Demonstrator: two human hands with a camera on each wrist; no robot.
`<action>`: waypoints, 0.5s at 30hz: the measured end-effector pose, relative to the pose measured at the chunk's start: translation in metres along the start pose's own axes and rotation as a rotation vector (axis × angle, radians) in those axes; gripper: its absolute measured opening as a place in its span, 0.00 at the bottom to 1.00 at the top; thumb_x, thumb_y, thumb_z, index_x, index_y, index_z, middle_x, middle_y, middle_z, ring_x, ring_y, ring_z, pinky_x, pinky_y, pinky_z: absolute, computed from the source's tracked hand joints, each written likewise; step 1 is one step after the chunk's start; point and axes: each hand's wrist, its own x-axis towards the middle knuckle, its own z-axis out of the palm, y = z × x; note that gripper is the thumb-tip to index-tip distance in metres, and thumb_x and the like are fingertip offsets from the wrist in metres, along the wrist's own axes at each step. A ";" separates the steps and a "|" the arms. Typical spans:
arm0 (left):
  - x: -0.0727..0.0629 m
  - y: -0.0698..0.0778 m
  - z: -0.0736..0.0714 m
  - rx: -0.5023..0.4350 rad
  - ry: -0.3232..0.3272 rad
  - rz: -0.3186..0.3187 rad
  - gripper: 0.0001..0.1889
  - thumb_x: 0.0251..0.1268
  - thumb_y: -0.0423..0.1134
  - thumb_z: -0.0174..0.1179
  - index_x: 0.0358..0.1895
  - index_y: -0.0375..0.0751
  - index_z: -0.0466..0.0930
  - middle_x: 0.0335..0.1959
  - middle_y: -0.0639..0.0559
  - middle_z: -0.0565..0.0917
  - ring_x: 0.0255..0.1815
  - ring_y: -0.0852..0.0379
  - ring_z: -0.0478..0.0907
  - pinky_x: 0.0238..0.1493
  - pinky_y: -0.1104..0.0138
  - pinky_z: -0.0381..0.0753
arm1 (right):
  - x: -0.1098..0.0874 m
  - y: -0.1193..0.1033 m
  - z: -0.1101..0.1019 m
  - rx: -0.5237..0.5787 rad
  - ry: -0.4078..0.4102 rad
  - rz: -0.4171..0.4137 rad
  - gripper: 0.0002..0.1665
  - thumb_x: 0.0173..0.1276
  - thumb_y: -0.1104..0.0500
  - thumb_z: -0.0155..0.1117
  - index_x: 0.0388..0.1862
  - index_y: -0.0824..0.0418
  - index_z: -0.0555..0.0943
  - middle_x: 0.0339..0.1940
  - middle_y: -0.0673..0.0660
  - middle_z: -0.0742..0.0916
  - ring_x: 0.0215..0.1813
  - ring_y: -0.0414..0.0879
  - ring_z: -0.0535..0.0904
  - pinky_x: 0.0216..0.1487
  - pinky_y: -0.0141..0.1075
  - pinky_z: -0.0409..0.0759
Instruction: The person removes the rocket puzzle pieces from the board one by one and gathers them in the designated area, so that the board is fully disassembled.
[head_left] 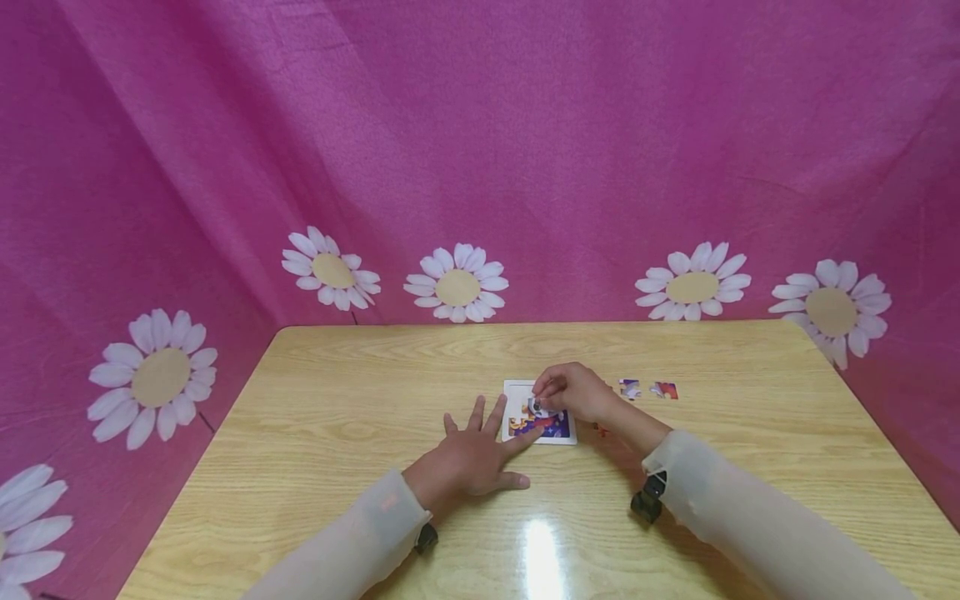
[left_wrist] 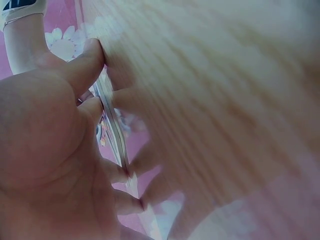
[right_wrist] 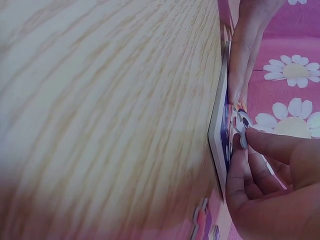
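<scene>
A small jigsaw puzzle board [head_left: 517, 393] with a white rim lies on the table, its lower part filled with purple, orange and red picture pieces. My left hand [head_left: 480, 457] is spread flat at the board's near left side. Its index finger stretches over the near part of the picture, and the other fingers lie along the left edge. Over the upper part of the board is my right hand [head_left: 583, 393]. Between thumb and fingertips it pinches a white and grey puzzle piece [right_wrist: 242, 125], tilted close over the picture.
Right of the board lie two loose puzzle pieces, one purple and white [head_left: 629, 388], one with red [head_left: 665, 390]. Other reddish pieces [head_left: 601, 430] show partly beneath the right wrist. A pink curtain [head_left: 570, 167] with daisies hangs behind the wooden table [head_left: 360, 375].
</scene>
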 end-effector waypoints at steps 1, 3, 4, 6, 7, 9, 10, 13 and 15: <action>0.000 0.000 0.000 0.004 0.000 0.002 0.40 0.69 0.76 0.45 0.80 0.84 0.40 0.85 0.38 0.34 0.83 0.29 0.33 0.66 0.21 0.51 | 0.000 0.000 0.000 0.005 -0.002 0.006 0.06 0.67 0.71 0.68 0.41 0.66 0.86 0.36 0.56 0.90 0.40 0.44 0.84 0.48 0.40 0.80; 0.000 0.000 0.000 0.011 -0.003 0.005 0.40 0.70 0.75 0.45 0.81 0.84 0.39 0.85 0.38 0.34 0.83 0.29 0.33 0.65 0.21 0.52 | -0.001 -0.001 -0.001 0.002 0.000 0.011 0.06 0.67 0.71 0.68 0.42 0.65 0.87 0.36 0.57 0.90 0.40 0.45 0.84 0.48 0.41 0.80; 0.000 0.000 0.000 0.013 -0.003 0.005 0.40 0.70 0.75 0.45 0.81 0.84 0.39 0.85 0.38 0.34 0.83 0.29 0.33 0.65 0.21 0.52 | -0.001 -0.001 -0.001 0.002 0.002 0.018 0.06 0.67 0.70 0.68 0.42 0.65 0.87 0.37 0.56 0.91 0.41 0.45 0.84 0.48 0.41 0.80; 0.000 0.001 -0.001 0.013 -0.004 0.002 0.40 0.70 0.75 0.46 0.81 0.84 0.39 0.85 0.38 0.34 0.83 0.29 0.34 0.65 0.21 0.52 | -0.002 -0.001 -0.001 0.003 0.006 0.030 0.06 0.67 0.70 0.68 0.42 0.64 0.87 0.38 0.56 0.91 0.41 0.46 0.84 0.49 0.41 0.80; 0.000 0.001 -0.001 0.013 -0.007 0.001 0.40 0.70 0.75 0.46 0.81 0.84 0.39 0.85 0.38 0.34 0.83 0.29 0.33 0.66 0.21 0.52 | -0.002 -0.001 -0.001 0.000 0.006 0.028 0.07 0.67 0.70 0.68 0.42 0.64 0.87 0.38 0.56 0.91 0.41 0.46 0.84 0.49 0.42 0.80; -0.001 0.001 -0.002 0.010 -0.008 0.000 0.40 0.70 0.75 0.46 0.81 0.84 0.39 0.85 0.38 0.34 0.83 0.29 0.33 0.66 0.21 0.52 | -0.002 0.000 -0.001 -0.004 0.010 0.037 0.07 0.67 0.70 0.69 0.42 0.63 0.88 0.38 0.55 0.91 0.42 0.46 0.84 0.49 0.41 0.80; -0.001 0.001 -0.002 0.008 -0.008 0.000 0.40 0.70 0.75 0.46 0.81 0.84 0.40 0.85 0.38 0.34 0.83 0.29 0.33 0.66 0.21 0.51 | -0.002 0.000 -0.001 -0.001 0.012 0.041 0.07 0.67 0.69 0.69 0.42 0.63 0.88 0.38 0.55 0.91 0.42 0.46 0.84 0.49 0.41 0.80; -0.002 0.002 -0.003 0.003 -0.009 0.001 0.40 0.70 0.75 0.46 0.81 0.84 0.39 0.85 0.38 0.34 0.83 0.29 0.33 0.66 0.21 0.51 | -0.003 0.001 -0.003 -0.006 0.009 0.043 0.07 0.67 0.69 0.69 0.43 0.63 0.88 0.39 0.56 0.91 0.44 0.47 0.84 0.50 0.43 0.80; -0.001 0.002 -0.003 0.002 -0.009 0.001 0.40 0.70 0.75 0.46 0.81 0.84 0.39 0.85 0.38 0.34 0.83 0.28 0.33 0.66 0.21 0.51 | -0.003 0.002 -0.004 -0.005 0.010 0.051 0.07 0.68 0.69 0.69 0.43 0.63 0.88 0.40 0.56 0.91 0.45 0.47 0.84 0.52 0.46 0.80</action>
